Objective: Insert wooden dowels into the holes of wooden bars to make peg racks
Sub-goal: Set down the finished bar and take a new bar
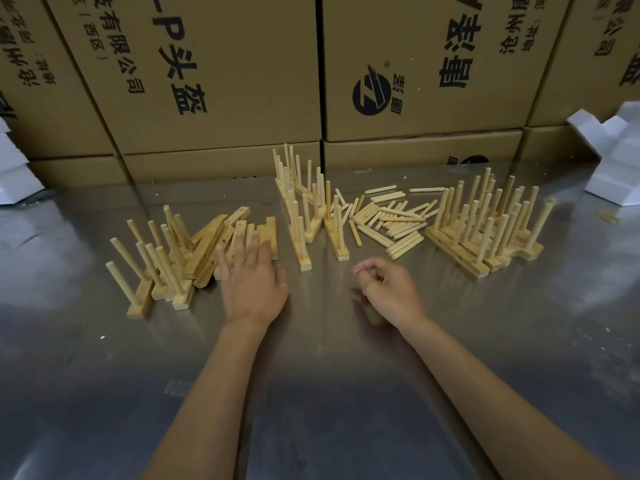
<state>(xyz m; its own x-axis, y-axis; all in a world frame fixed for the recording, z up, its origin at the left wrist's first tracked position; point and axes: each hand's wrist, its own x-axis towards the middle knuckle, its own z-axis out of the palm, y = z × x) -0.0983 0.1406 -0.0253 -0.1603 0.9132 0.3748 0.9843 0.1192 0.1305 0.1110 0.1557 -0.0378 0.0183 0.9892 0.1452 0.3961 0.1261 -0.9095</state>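
Hands two, left hand fingers straight on bare bars, right hand fingers loosely curled, empty.

View: a single head-worn wide-angle camera, no second view to share.
Position: above the near edge of the tabletop.
Facing: forward and down, toward the cardboard boxes behind it.
Nearness: close; both forearms enter from the bottom edge.
Distortion: straight edges bow toward the corners.
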